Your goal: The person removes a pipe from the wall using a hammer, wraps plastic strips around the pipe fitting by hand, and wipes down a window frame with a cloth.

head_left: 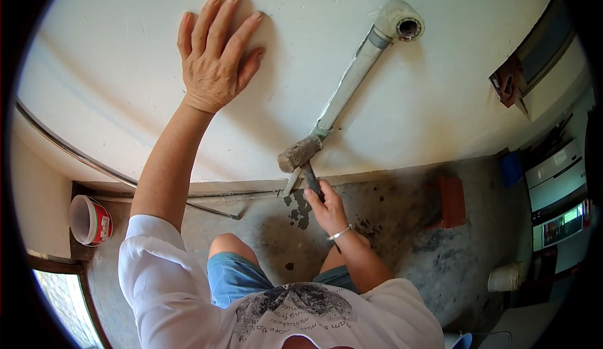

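Note:
My left hand (217, 60) lies against the white wall (301, 54), fingers spread and holding nothing. Low in front of me, my right hand (328, 208) grips the dark handle of a hammer (298, 154) with a blocky, dusty grey head. The hammer head is in front of the lower part of a pale pipe (352, 85) that runs down the wall. I cannot tell whether the head touches the pipe. At the pipe's upper end an elbow fitting (401, 21) turns its open mouth outward. A bracelet (339, 233) circles my right wrist.
A white and red bucket (91, 221) lies at the left by the wall. A thin rod or hose (213, 211) runs along the wall's foot. To the right are a reddish block-like object (452, 202), a pale bucket (504, 277) and shelving (556, 167). The concrete floor (402, 248) has dark stains.

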{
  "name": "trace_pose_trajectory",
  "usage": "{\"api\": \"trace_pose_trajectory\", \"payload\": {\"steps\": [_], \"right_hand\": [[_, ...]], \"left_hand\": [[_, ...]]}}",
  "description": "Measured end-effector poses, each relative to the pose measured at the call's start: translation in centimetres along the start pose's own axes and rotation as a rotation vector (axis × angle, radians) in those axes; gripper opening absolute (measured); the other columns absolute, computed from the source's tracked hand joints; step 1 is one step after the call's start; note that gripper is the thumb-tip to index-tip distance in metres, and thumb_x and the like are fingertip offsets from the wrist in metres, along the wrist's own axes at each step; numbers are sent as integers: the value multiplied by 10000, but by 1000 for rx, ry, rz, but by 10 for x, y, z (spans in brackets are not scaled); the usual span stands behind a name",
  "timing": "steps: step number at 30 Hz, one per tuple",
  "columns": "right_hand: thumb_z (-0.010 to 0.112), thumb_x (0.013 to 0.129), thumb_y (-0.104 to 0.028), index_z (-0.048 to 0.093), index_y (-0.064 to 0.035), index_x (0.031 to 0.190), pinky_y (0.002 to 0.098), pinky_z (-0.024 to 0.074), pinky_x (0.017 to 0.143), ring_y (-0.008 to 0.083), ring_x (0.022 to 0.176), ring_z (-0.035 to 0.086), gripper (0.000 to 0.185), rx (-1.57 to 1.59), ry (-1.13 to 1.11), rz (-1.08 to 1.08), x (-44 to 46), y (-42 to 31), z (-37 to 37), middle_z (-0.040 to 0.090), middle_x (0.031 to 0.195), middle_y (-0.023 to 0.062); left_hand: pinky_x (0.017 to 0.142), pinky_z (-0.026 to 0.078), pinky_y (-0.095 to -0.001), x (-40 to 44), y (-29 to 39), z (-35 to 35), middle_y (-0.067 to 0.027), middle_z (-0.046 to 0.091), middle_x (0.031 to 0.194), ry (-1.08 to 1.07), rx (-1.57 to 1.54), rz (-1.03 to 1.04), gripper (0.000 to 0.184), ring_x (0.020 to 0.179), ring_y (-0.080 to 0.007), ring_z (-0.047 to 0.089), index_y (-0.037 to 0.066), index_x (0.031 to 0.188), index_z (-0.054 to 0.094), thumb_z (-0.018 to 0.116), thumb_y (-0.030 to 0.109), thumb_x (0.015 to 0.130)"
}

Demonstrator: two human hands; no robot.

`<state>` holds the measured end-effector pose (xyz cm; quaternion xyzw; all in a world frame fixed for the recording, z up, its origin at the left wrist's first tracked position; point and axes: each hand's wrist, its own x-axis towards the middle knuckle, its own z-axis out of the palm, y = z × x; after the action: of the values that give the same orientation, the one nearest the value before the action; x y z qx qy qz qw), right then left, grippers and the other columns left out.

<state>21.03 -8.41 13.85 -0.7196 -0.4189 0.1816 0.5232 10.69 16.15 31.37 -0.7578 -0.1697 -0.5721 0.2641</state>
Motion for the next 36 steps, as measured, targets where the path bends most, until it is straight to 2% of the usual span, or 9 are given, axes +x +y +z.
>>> {"api": "trace_pose_trajectory", "payload": {"steps": [5,11,14,18,22,24,30,31,36], "right_hand": [[590,782,-298,525,-54,909,317,411,489,239,517,559,282,-185,-127,-98,6,-15,2,555,597,118],[565,810,-212,521,-24,923,273,395,479,138,489,496,224,36,106,-61,1,0,-7,523,568,52],[564,810,-220,522,-30,929,269,393,474,141,483,496,229,-24,-21,-59,-1,-29,-8,527,569,61],[578,798,-241,522,-32,919,277,383,461,136,481,489,248,-114,-85,-97,13,-5,-7,516,558,81],[568,809,-245,509,-11,900,269,376,463,110,497,468,258,-45,104,-51,5,-4,-23,493,559,75],[561,815,-246,503,-10,906,266,376,468,115,505,472,260,112,85,-18,4,0,-19,484,563,65],[574,801,-256,517,-43,926,278,377,454,148,469,485,254,-136,-62,-204,11,-11,-5,505,556,75],[588,793,-249,525,-28,918,268,371,453,127,473,470,261,-83,-53,-3,14,-2,-9,508,562,69],[580,803,-212,520,-13,921,245,367,459,82,495,438,239,41,111,-14,-2,11,-24,506,566,54]], "left_hand": [[1023,112,-406,0,-1,1,-87,372,1291,-6,8,3,436,1229,-249,288,190,1180,469,539,341,776],[1021,116,-409,-3,3,-1,-89,372,1291,1,11,1,427,1227,-248,292,186,1177,470,532,335,781],[1021,118,-409,0,2,0,-91,374,1290,16,9,4,421,1224,-249,295,184,1173,471,530,332,784],[1021,118,-397,1,2,1,-51,401,1272,29,-5,-11,422,1204,-227,326,209,1147,501,562,348,753],[1016,122,-400,2,2,1,-53,398,1274,48,4,-18,421,1203,-229,326,208,1144,500,563,343,751],[1017,121,-399,0,3,1,-54,396,1275,40,3,-19,421,1202,-230,327,211,1146,498,560,345,752],[1016,126,-402,3,2,1,-78,393,1275,29,27,1,417,1206,-242,320,192,1156,486,536,340,769],[1014,130,-407,2,3,0,-98,395,1271,20,33,12,415,1210,-255,312,170,1163,478,524,324,780],[1019,118,-408,-2,2,1,-98,394,1273,30,34,7,411,1212,-256,311,173,1160,480,520,324,781]]}}
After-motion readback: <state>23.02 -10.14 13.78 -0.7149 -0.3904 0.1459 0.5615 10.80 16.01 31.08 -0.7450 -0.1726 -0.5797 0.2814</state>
